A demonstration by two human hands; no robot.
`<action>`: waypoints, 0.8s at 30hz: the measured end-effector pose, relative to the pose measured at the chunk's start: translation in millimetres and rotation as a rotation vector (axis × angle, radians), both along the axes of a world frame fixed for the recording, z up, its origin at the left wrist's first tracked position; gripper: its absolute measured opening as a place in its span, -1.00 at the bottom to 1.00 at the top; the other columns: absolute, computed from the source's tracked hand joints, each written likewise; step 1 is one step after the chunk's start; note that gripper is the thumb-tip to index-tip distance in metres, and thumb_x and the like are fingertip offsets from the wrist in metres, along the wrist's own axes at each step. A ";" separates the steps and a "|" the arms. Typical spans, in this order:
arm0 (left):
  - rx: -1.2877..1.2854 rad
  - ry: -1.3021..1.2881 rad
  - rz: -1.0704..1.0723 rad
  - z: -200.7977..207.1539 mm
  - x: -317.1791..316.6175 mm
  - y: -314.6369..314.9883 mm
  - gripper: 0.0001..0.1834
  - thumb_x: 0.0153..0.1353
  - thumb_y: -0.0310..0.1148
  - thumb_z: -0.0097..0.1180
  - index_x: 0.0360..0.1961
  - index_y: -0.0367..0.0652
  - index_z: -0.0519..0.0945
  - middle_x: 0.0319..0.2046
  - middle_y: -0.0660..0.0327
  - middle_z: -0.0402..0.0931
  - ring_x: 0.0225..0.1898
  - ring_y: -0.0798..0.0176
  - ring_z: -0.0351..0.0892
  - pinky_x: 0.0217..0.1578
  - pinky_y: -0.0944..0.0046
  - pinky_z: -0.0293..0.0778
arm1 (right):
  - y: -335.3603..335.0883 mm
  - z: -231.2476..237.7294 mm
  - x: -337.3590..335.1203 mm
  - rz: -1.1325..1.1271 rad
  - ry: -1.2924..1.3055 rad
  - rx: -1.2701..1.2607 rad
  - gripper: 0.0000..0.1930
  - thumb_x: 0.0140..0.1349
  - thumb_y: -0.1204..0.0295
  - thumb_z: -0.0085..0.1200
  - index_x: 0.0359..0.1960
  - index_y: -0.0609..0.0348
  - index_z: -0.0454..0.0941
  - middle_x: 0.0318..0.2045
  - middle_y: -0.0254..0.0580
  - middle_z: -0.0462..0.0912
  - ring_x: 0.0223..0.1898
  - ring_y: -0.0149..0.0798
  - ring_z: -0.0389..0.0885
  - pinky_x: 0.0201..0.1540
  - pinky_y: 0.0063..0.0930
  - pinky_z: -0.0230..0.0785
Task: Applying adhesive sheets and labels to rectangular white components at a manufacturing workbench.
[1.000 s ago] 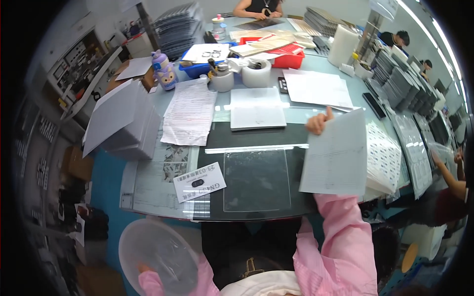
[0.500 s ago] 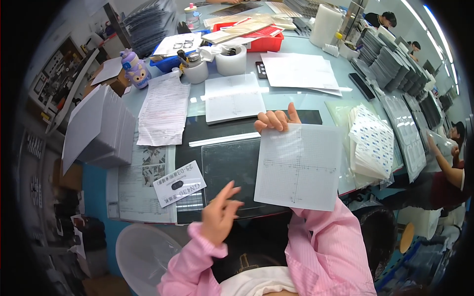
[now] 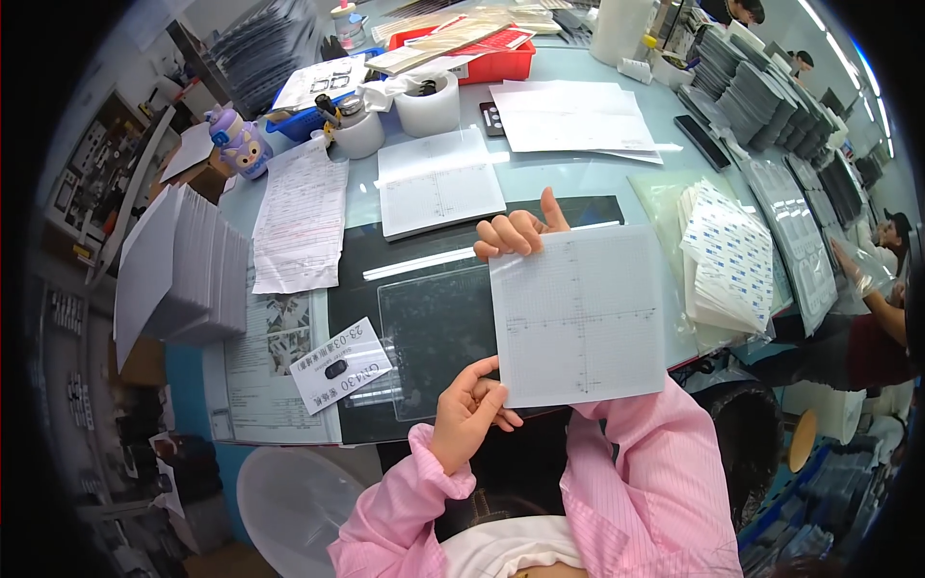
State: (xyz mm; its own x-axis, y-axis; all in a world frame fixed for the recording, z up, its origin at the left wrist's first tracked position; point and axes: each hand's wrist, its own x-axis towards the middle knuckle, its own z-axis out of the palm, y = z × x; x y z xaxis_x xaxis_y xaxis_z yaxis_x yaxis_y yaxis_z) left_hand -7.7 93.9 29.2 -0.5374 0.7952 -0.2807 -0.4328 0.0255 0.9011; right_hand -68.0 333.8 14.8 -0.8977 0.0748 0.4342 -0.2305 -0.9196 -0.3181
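Observation:
A square white sheet (image 3: 583, 318) printed with a fine grid and crossed axes is raised in front of me. My right hand (image 3: 520, 231) grips its upper left edge, fingers curled over the border and thumb pointing up; the sheet hides the wrist. At the lower left corner, my left hand (image 3: 472, 409) closes on the sheet with thumb and fingers. Below lies a clear plate (image 3: 438, 337) on a black mat (image 3: 361, 270). A small white label card (image 3: 341, 366) with a dark oval rests left of the plate. Behind the mat, another grid sheet (image 3: 443, 197) tops a flat stack.
Upright white sheets (image 3: 183, 270) stand at the left, near a purple bottle (image 3: 239, 143). Tape rolls (image 3: 429, 106) hold tools at the back, beside a red bin (image 3: 506, 65). Blue-printed white sheets (image 3: 727, 255) are piled right, beyond them grey trays (image 3: 742, 91). A co-worker's arm (image 3: 872, 299) shows far right.
My left hand has moved up and right from beside the mat and taken hold of the sheet's lower left corner. The sheet has tilted slightly. My view has shifted a little.

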 end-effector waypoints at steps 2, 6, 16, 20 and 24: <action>0.005 0.017 -0.006 -2.9 0.2 -2.4 -0.57 0.38 -0.54 -0.05 0.25 -0.39 0.30 -0.33 0.10 0.58 -0.43 0.24 0.67 -0.41 0.35 0.62 | -1.0 -3.9 -0.8 -0.002 0.006 0.021 -0.16 0.45 -0.22 -0.68 -0.80 0.03 0.41 -0.71 -0.37 0.37 -0.48 -0.37 0.23 -0.22 -0.41 0.27; -0.004 -0.025 0.047 -3.5 2.5 -7.7 -0.59 0.37 -0.55 -0.04 0.23 -0.36 0.33 -0.33 0.13 0.58 -0.46 0.30 0.64 -0.40 0.38 0.61 | -6.5 -7.9 -1.2 0.005 -0.048 0.041 -0.19 0.45 -0.23 -0.66 -0.78 0.00 0.36 -0.70 -0.39 0.35 -0.46 -0.36 0.25 -0.19 -0.41 0.29; -0.006 0.088 0.203 -1.1 -16.3 -15.8 -0.65 0.39 -0.50 -0.09 0.16 -0.37 0.41 -0.35 0.16 0.56 -0.51 0.36 0.55 -0.42 0.38 0.59 | -3.4 5.5 6.9 0.045 -0.271 0.170 -0.20 0.38 -0.32 -0.56 -0.56 0.03 0.56 -0.18 -0.09 0.62 -0.04 -0.16 0.53 0.09 -0.24 0.41; -0.013 0.131 0.262 3.0 -29.7 -20.2 -0.69 0.41 -0.47 -0.11 0.10 -0.37 0.47 -0.30 0.14 0.59 -0.52 0.38 0.52 -0.41 0.36 0.61 | -2.3 1.7 6.3 -0.071 -0.351 0.181 -0.21 0.36 -0.32 -0.51 -0.37 0.07 0.64 0.12 0.00 0.54 0.15 -0.04 0.52 0.14 -0.09 0.45; 0.000 0.096 0.274 1.7 -26.4 -22.1 -0.69 0.41 -0.46 -0.10 0.10 -0.37 0.47 -0.27 0.12 0.60 -0.50 0.37 0.55 -0.39 0.36 0.62 | -13.1 6.3 5.8 -0.053 -0.481 0.126 -0.21 0.36 -0.32 -0.51 -0.04 0.12 0.57 0.11 0.05 0.55 0.10 -0.04 0.57 0.12 -0.06 0.50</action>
State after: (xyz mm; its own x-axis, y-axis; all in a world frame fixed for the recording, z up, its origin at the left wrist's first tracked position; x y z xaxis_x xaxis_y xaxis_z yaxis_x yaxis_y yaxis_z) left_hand -34.2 71.7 30.9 -0.7560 0.6170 -0.2185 -0.3367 -0.0804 0.9382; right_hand -62.3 320.8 21.1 -0.9949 0.0990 -0.0191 -0.0756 -0.8581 -0.5078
